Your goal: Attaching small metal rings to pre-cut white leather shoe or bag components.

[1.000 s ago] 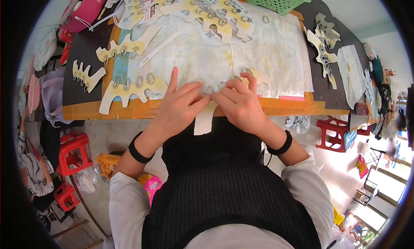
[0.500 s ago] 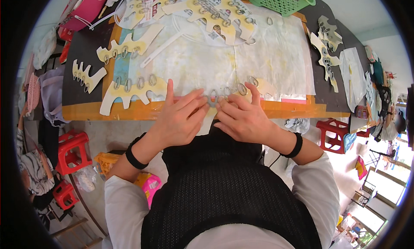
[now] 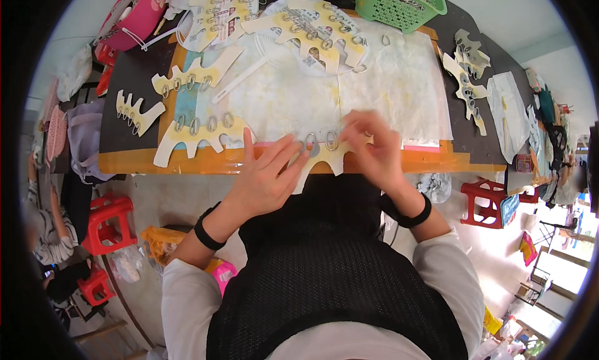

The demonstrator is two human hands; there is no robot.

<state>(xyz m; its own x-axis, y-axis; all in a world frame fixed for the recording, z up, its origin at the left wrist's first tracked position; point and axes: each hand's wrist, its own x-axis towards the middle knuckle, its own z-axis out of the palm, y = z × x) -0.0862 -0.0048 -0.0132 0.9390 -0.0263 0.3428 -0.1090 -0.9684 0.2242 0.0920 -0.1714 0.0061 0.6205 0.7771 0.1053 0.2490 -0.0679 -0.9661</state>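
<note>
Strip of cream, scalloped sheet (image 3: pixel 335 159) bearing oval metal rings (image 3: pixel 314 150) is overhanging orange-taped worktop (image 3: pixel 437 162) at near edge; left hand (image 3: pixel 261 180), fingers partly spread, is presumably steadying one end; right hand (image 3: pixel 377 153) is blurring, fingers' state unclear.

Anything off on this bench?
One metal ring lies alone on the white sheet near the green basket, while many others sit on the cream cut pieces. The sheet is blotched yellow. No clear damage.
</note>
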